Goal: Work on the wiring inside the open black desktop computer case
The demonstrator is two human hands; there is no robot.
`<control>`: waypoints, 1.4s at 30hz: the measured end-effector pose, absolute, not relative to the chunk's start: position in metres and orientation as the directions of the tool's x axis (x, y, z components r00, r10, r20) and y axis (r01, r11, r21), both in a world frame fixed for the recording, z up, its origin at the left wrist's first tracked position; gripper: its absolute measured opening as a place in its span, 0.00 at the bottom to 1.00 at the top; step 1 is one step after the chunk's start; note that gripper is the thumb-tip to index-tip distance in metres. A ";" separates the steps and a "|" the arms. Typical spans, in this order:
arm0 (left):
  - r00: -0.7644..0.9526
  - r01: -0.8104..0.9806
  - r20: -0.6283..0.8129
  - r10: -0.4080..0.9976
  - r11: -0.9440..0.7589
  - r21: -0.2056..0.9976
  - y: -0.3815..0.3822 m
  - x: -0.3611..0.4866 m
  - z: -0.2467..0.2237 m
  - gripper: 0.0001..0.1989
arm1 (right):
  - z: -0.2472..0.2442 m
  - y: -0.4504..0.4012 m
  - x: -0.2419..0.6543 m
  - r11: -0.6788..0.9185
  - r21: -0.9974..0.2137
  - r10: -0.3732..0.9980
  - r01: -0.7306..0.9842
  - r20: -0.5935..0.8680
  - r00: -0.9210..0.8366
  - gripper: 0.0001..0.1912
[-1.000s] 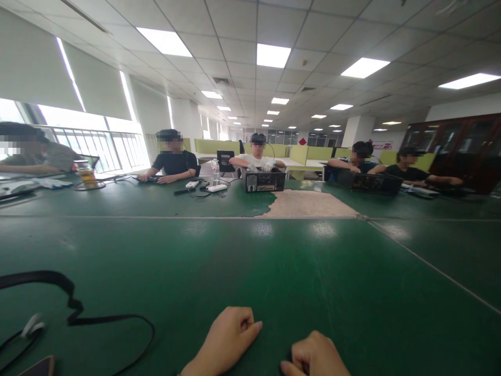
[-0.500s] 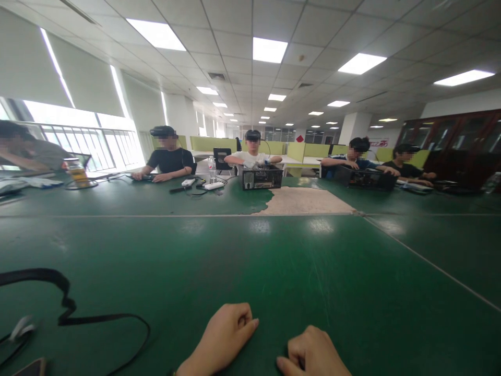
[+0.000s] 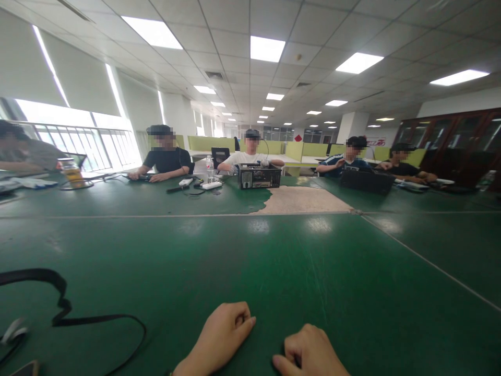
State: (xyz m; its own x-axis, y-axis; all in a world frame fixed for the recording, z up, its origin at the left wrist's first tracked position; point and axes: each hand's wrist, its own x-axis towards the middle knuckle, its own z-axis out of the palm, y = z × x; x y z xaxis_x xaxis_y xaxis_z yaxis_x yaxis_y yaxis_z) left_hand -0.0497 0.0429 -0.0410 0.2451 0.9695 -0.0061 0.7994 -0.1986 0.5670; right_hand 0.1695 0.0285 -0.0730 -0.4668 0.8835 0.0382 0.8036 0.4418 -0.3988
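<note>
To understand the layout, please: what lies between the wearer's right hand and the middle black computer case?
In the head view, green tabletop, a pale seam and the edge of the beige patch lie between the right hand and the case.

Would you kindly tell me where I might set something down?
The green table top ahead of the left hand and right hand, up to the pale patch, looks bare. It is crowded at near left by the black strap and across the far side by a bottle and computer case.
</note>
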 end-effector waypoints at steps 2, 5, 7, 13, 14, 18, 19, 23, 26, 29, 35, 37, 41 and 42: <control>0.244 0.802 -0.005 0.970 -0.199 0.563 0.043 -0.049 -0.041 0.13 | -0.073 0.028 0.169 0.440 -0.396 0.883 0.806 0.028 -0.469 0.15; 0.241 0.807 -0.006 0.971 -0.197 0.557 0.044 -0.049 -0.042 0.13 | -0.072 0.028 0.169 0.432 -0.388 0.886 0.814 0.013 -0.463 0.14; 0.243 0.808 -0.006 0.970 -0.199 0.554 0.045 -0.049 -0.043 0.12 | -0.070 0.028 0.168 0.431 -0.389 0.886 0.815 0.013 -0.463 0.14; 0.241 0.811 -0.018 0.970 -0.192 0.552 0.045 -0.048 -0.045 0.12 | -0.068 0.028 0.169 0.429 -0.414 0.884 0.803 0.009 -0.468 0.14; 0.243 0.811 -0.020 0.970 -0.191 0.554 0.045 -0.048 -0.045 0.12 | -0.068 0.027 0.169 0.432 -0.416 0.884 0.800 0.017 -0.468 0.14; 0.239 0.815 -0.032 0.970 -0.183 0.550 0.044 -0.048 -0.045 0.13 | -0.069 0.027 0.169 0.442 -0.416 0.884 0.795 0.051 -0.465 0.14; 0.238 0.817 -0.033 0.971 -0.181 0.547 0.044 -0.048 -0.044 0.13 | -0.069 0.027 0.169 0.438 -0.417 0.886 0.796 0.049 -0.462 0.14; 0.246 0.819 -0.029 0.969 -0.192 0.541 0.045 -0.048 -0.043 0.13 | -0.066 0.027 0.168 0.428 -0.427 0.889 0.797 0.040 -0.456 0.14; 0.244 0.819 -0.025 0.969 -0.192 0.540 0.045 -0.047 -0.042 0.13 | -0.065 0.028 0.168 0.428 -0.427 0.886 0.797 0.026 -0.463 0.13; 0.239 0.822 -0.016 0.971 -0.193 0.536 0.045 -0.047 -0.043 0.13 | -0.065 0.028 0.168 0.428 -0.429 0.884 0.795 0.015 -0.468 0.13; 0.239 0.824 -0.006 0.971 -0.200 0.530 0.045 -0.048 -0.044 0.12 | -0.063 0.028 0.167 0.431 -0.406 0.885 0.806 0.014 -0.466 0.13; 0.237 0.829 -0.004 0.972 -0.200 0.522 0.045 -0.048 -0.044 0.12 | -0.062 0.027 0.167 0.429 -0.404 0.882 0.808 -0.004 -0.471 0.13; 0.236 0.829 -0.007 0.972 -0.197 0.524 0.044 -0.048 -0.046 0.12 | -0.060 0.026 0.166 0.428 -0.381 0.878 0.819 -0.038 -0.476 0.14; 0.238 0.826 -0.010 0.971 -0.197 0.528 0.044 -0.048 -0.046 0.12 | -0.060 0.026 0.166 0.427 -0.373 0.879 0.824 -0.043 -0.475 0.14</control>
State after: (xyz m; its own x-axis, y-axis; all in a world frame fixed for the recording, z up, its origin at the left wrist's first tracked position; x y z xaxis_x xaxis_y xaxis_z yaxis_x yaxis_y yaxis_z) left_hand -0.0479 0.0438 -0.0457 0.2378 0.9713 -0.0096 0.8262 -0.1971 0.5278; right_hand 0.1659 0.0258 -0.0598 -0.4751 0.8789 -0.0429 0.8235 0.4270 -0.3734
